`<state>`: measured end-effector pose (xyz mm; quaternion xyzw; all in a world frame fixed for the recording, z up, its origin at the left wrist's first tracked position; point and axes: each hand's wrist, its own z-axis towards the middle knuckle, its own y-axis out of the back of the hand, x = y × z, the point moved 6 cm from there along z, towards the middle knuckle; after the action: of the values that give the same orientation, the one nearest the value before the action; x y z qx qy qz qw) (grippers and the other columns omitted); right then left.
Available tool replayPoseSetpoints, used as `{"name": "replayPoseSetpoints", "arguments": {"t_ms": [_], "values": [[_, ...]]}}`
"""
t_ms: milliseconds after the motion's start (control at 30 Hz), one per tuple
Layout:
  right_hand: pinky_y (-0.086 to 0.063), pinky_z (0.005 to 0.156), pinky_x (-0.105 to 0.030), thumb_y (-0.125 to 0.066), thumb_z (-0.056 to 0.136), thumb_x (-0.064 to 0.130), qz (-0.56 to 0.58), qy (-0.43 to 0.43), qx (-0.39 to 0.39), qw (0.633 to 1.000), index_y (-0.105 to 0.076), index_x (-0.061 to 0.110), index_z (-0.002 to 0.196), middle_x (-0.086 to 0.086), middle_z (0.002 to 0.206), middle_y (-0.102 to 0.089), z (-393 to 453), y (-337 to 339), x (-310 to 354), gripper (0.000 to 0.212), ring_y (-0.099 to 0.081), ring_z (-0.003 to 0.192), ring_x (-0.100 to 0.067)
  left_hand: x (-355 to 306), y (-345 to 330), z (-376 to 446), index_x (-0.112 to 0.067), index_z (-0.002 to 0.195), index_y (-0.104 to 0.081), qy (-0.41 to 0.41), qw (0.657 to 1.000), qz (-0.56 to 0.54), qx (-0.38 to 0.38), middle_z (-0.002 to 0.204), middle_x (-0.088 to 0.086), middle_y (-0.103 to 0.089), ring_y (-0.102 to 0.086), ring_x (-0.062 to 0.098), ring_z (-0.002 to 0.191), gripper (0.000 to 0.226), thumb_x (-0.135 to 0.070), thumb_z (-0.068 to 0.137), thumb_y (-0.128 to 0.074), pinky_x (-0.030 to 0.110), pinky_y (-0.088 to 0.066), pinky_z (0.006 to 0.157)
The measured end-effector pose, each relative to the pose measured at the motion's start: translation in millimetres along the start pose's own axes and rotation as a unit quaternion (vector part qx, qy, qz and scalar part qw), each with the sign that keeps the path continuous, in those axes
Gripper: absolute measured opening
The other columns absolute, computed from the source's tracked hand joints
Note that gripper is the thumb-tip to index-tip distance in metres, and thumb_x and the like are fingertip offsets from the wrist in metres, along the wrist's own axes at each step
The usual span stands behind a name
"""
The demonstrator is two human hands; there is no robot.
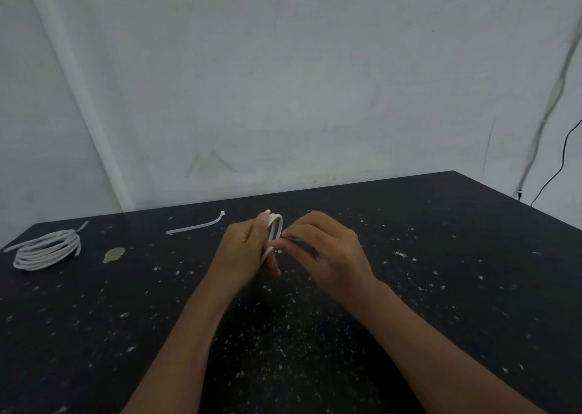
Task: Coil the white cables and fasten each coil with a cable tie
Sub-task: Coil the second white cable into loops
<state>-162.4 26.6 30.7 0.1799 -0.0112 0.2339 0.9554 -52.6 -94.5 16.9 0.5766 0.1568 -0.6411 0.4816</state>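
Above the middle of the black table, my left hand (pixel 248 249) grips a small coil of white cable (pixel 274 228) held upright, with its loops showing between my two hands. My right hand (pixel 327 249) pinches the same coil from the right side, fingertips touching the loops. A loose white cable tie (pixel 195 226) lies flat on the table to the left of my hands. At the far left rests a second white cable coil (pixel 47 249), with a tie tail sticking out at its top.
The black table (pixel 441 287) is speckled with white paint flecks and has a pale smear (pixel 114 254) near the left coil. A white wall stands close behind. A black wire (pixel 557 167) hangs at the right beyond the table's corner.
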Motion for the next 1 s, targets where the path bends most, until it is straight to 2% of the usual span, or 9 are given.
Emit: {"name": "replayPoseSetpoints", "arguments": {"t_ms": [133, 233, 500, 633, 700, 767, 867, 933, 1000], "values": [[-0.057, 0.067, -0.035, -0.081, 0.095, 0.022, 0.003, 0.011, 0.005, 1.0, -0.078, -0.001, 0.093, -0.01, 0.09, -0.072, 1, 1, -2, 0.023, -0.066, 0.078, -0.02, -4, -5, -2, 0.0, 0.071, -0.06, -0.056, 0.997, 0.048, -0.017, 0.051, 0.013, -0.066, -0.067, 0.021, 0.046, 0.058, -0.033, 0.112, -0.036, 0.025, -0.049, 0.048], [-0.057, 0.067, -0.036, -0.085, 0.091, 0.021, 0.033, -0.009, 0.019, 0.999, -0.079, -0.001, 0.092, -0.009, 0.088, -0.073, -1, -1, -8, 0.022, -0.067, 0.076, -0.02, -6, -4, -3, 0.0, 0.065, -0.057, -0.061, 0.998, 0.031, -0.004, 0.048, 0.014, -0.063, -0.063, 0.026, 0.043, 0.062, -0.036, 0.111, -0.037, 0.033, -0.05, 0.052], [-0.056, 0.065, -0.034, -0.092, 0.082, 0.016, 0.055, -0.052, -0.02, 0.997, -0.078, 0.001, 0.09, -0.007, 0.085, -0.072, 0, 5, -10, 0.022, -0.067, 0.072, -0.018, -7, -17, -5, -0.01, 0.063, -0.049, -0.008, 0.995, -0.071, 0.07, 0.045, 0.007, -0.037, -0.03, 0.017, 0.032, 0.054, -0.04, 0.109, -0.044, 0.021, -0.028, 0.036], [-0.055, 0.061, -0.031, -0.087, 0.088, 0.033, 0.015, -0.067, -0.032, 0.997, -0.076, 0.005, 0.091, -0.003, 0.086, -0.069, -4, 5, -13, 0.03, -0.062, 0.069, -0.013, -2, -24, -8, -0.002, 0.069, -0.051, 0.051, 0.977, -0.137, 0.153, 0.044, 0.006, -0.03, -0.023, 0.014, 0.029, 0.055, -0.043, 0.107, -0.047, 0.018, -0.02, 0.036], [-0.054, 0.059, -0.032, -0.079, 0.094, 0.036, 0.002, -0.087, -0.026, 0.996, -0.076, 0.006, 0.101, -0.002, 0.091, -0.067, -7, 4, -19, 0.031, -0.06, 0.069, -0.013, -3, -25, -9, -0.006, 0.064, -0.047, 0.073, 0.966, -0.177, 0.172, 0.042, 0.005, -0.028, -0.021, 0.012, 0.027, 0.055, -0.041, 0.106, -0.048, 0.015, -0.018, 0.034], [-0.053, 0.061, -0.033, -0.07, 0.102, 0.025, 0.005, -0.085, -0.002, 0.996, -0.074, 0.003, 0.123, -0.005, 0.098, -0.065, -8, 2, -23, 0.031, -0.057, 0.071, -0.015, -2, -22, -9, -0.013, 0.062, -0.047, 0.097, 0.954, -0.229, 0.169, 0.042, 0.001, -0.027, -0.02, 0.01, 0.027, 0.051, -0.041, 0.105, -0.049, 0.013, -0.017, 0.032], [-0.051, 0.065, -0.031, -0.055, 0.109, 0.017, -0.007, -0.072, 0.027, 0.997, -0.058, 0.004, 0.147, -0.01, 0.103, -0.062, -9, 0, -30, 0.04, -0.056, 0.075, -0.018, 1, -13, -6, -0.016, 0.063, -0.047, 0.14, 0.903, -0.374, 0.161, 0.04, -0.004, -0.027, -0.021, 0.006, 0.025, 0.047, -0.042, 0.103, -0.05, 0.013, -0.013, 0.028], [-0.051, 0.067, -0.032, -0.053, 0.11, 0.016, -0.018, -0.1, 0.044, 0.994, -0.054, 0.007, 0.152, -0.008, 0.107, -0.06, -12, -3, -38, 0.043, -0.056, 0.078, -0.017, -1, -6, -4, -0.016, 0.063, -0.046, 0.148, 0.87, -0.443, 0.158, 0.038, -0.006, -0.027, -0.021, 0.004, 0.025, 0.048, -0.042, 0.103, -0.047, 0.015, -0.01, 0.027], [-0.052, 0.065, -0.035, -0.055, 0.109, 0.017, -0.039, -0.142, 0.061, 0.987, -0.056, 0.01, 0.151, -0.002, 0.105, -0.057, -16, -7, -46, 0.042, -0.055, 0.077, -0.015, -3, -3, -4, -0.016, 0.064, -0.047, 0.144, 0.874, -0.439, 0.151, 0.038, -0.006, -0.026, -0.02, 0.003, 0.025, 0.049, -0.044, 0.104, -0.046, 0.016, -0.009, 0.028]]}}
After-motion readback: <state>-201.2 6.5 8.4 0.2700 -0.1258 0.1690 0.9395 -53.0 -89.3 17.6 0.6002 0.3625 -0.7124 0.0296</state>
